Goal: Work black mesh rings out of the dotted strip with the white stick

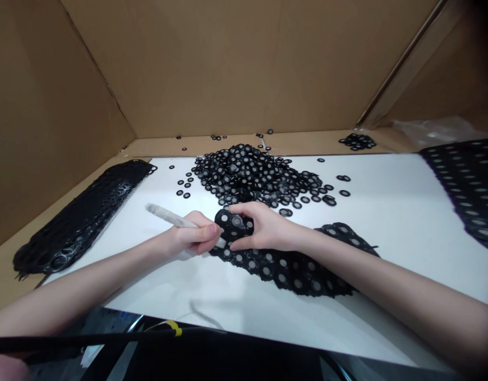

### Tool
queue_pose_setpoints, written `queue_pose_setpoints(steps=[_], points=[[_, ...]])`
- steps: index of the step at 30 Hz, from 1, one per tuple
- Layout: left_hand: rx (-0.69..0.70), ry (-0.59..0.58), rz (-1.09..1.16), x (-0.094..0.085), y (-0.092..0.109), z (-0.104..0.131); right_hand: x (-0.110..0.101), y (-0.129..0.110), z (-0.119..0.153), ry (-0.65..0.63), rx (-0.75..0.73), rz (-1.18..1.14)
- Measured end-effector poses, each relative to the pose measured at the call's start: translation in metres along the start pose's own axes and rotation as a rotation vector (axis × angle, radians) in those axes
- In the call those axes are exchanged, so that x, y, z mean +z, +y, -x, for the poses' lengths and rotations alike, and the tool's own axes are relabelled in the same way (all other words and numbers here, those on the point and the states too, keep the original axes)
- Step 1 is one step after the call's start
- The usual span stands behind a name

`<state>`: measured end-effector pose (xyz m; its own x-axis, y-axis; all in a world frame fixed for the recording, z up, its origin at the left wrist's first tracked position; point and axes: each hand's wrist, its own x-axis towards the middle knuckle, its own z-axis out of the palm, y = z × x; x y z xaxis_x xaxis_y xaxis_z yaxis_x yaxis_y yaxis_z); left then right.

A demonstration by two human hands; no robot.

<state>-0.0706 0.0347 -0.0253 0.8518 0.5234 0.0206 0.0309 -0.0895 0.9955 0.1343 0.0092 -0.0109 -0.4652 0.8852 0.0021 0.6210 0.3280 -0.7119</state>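
My left hand [198, 233] is closed round a white pen-like tool [170, 216], its tip pointing right at the black sheet. A black perforated sheet with rows of pale discs [283, 270] lies slantwise on the white board. My right hand [263, 227] grips the sheet's far left end between thumb and fingers, bending it up beside the tool tip. Behind both hands rises a heap of small black rings with pale centres [247, 172]. The exact contact of the tool tip is hard to make out.
A stack of black perforated strips [89, 211] lies at the left. Another dotted black sheet [473, 185] is at the right edge. Loose rings [358, 141] lie near the back. Cardboard walls [228, 63] enclose the white board [402, 211]. A dark cable [89, 341] crosses the front.
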Motion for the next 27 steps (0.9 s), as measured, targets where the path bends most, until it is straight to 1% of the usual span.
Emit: queue_pose_setpoints(steps=[3,7,10,13,16,19,21,24,27], points=[[-0.024,0.000,-0.002,0.002,0.000,0.001,-0.001,-0.001,0.001,-0.014,0.012,0.007],[0.041,0.078,0.113,0.000,-0.003,0.001,0.001,0.002,0.001,0.012,0.058,0.028],[0.065,0.085,0.167,0.001,-0.004,0.000,0.003,0.003,0.002,0.029,0.028,0.061],[0.106,0.148,0.112,0.005,-0.002,0.000,0.001,0.001,0.002,-0.010,0.019,0.058],[0.154,0.204,0.031,0.010,0.002,0.000,0.000,-0.002,0.002,-0.025,0.054,0.080],[0.188,0.206,-0.023,0.012,0.005,0.001,-0.001,-0.005,0.002,-0.041,0.060,0.176],[0.192,0.196,-0.010,0.012,0.006,0.001,0.000,-0.006,0.001,-0.074,0.042,0.211],[0.172,0.143,0.023,0.010,0.006,0.002,0.000,-0.007,0.001,-0.106,0.038,0.189],[0.132,0.086,-0.009,0.007,0.004,0.003,0.000,-0.007,0.001,-0.108,0.054,0.175]])
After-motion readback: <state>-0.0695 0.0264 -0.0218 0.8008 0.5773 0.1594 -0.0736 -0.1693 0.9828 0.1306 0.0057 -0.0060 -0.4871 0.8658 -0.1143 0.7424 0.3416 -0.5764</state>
